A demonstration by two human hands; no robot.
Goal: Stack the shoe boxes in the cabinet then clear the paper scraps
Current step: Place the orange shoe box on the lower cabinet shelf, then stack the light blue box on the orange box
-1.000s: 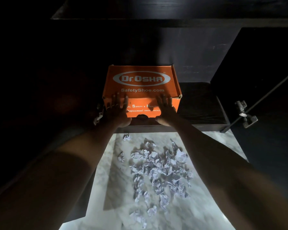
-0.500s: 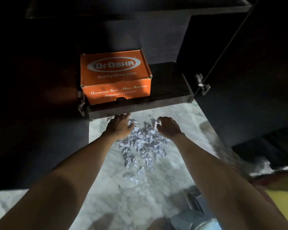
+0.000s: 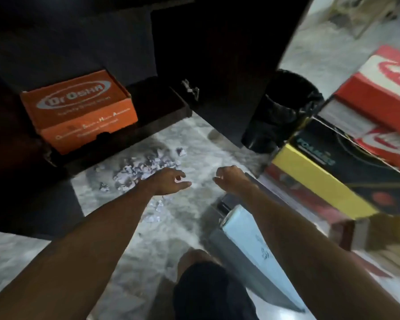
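Marble floor (image 3: 171,229) runs pale under me, with the dark cabinet (image 3: 148,105) open ahead and its door (image 3: 229,72) swung out to the right. One orange shoe box (image 3: 79,109) sits on the cabinet's bottom shelf, pushed to the left side, with room beside it. More shoe boxes (image 3: 346,162) wait in a pile to my right: a black-and-yellow one on top at the front, red-and-white ones behind. Paper scraps (image 3: 139,172) lie scattered on the floor just in front of the shelf.

My left hand (image 3: 169,183) hovers over the edge of the scraps, fingers (image 3: 183,184) loosely curved and holding nothing. My right hand (image 3: 231,179) is empty too, its fingers loosely curled.

The step now, I judge, is fetching the next box. I'd take the black-and-yellow one with both hands at its short ends, keep the lid level, carry it clear of the door edge, and set it either square on the orange box or flush beside it. The scraps can wait until the boxes are in; the black bin (image 3: 284,107) behind the door looks the place for them.
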